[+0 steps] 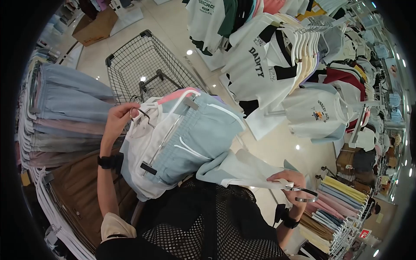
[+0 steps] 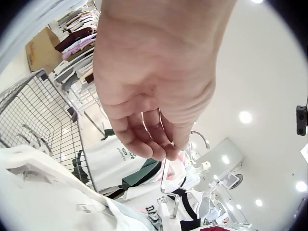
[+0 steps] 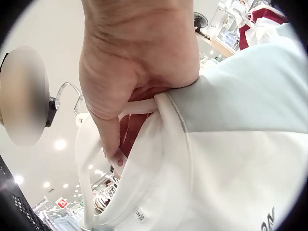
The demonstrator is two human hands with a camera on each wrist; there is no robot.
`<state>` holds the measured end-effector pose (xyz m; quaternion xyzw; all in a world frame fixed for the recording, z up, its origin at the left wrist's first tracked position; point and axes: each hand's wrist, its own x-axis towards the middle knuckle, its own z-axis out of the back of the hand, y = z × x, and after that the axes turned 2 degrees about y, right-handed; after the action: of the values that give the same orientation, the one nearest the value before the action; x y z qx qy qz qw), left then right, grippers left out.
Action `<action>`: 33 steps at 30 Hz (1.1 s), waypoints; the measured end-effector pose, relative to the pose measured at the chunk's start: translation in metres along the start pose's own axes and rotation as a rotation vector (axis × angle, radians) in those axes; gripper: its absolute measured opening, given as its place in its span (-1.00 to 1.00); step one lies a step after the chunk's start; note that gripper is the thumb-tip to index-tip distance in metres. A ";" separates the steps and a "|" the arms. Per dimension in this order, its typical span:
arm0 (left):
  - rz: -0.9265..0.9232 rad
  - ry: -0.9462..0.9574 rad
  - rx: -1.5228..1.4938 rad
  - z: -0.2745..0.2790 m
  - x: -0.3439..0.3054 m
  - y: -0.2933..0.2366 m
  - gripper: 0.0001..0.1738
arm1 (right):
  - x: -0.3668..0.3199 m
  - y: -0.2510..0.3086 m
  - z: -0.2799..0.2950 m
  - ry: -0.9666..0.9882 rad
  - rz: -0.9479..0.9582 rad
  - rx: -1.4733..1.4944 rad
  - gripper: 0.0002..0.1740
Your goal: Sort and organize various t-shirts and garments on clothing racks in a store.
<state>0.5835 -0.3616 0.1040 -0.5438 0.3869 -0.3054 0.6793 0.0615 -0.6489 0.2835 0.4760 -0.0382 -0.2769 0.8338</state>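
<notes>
The left hand (image 1: pixel 116 121), fingers curled, pinches a metal hook (image 1: pixel 146 115), the blue shorts (image 1: pixel 212 133) just beyond it. The right hand (image 1: pixel 291 184), also curled, grips a white hanger (image 3: pixel 85 178) at the pale top's (image 1: pixel 247 168) neckline.

Head view downward, wrist views close

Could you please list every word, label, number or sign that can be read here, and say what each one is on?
"M": collar label of the held white-and-blue top; its smaller line is too small to read.
"DAD…TY": white sweatshirt with black patches; middle unclear.
Too blurred to read surely: the prints on the green-sleeved sweatshirt and blue-sleeved sweatshirt, and the red sign.
</notes>
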 end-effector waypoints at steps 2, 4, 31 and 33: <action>-0.033 0.058 0.055 -0.010 -0.004 -0.020 -0.73 | 0.001 0.010 0.000 -0.037 -0.005 0.072 -0.71; -0.097 0.148 0.128 -0.029 -0.004 -0.046 -0.74 | 0.005 0.019 0.007 -0.014 0.107 0.215 -0.60; -0.923 0.557 0.539 -0.275 -0.025 -0.188 -0.74 | -0.007 0.022 -0.032 -0.043 0.521 0.325 -0.61; -0.928 0.528 0.556 -0.295 -0.033 -0.193 -0.72 | -0.019 0.013 -0.026 -0.087 0.559 0.289 -0.67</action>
<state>0.3151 -0.5253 0.2659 -0.3638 0.1703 -0.7845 0.4725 0.0594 -0.6142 0.2838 0.5484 -0.2423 -0.0489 0.7989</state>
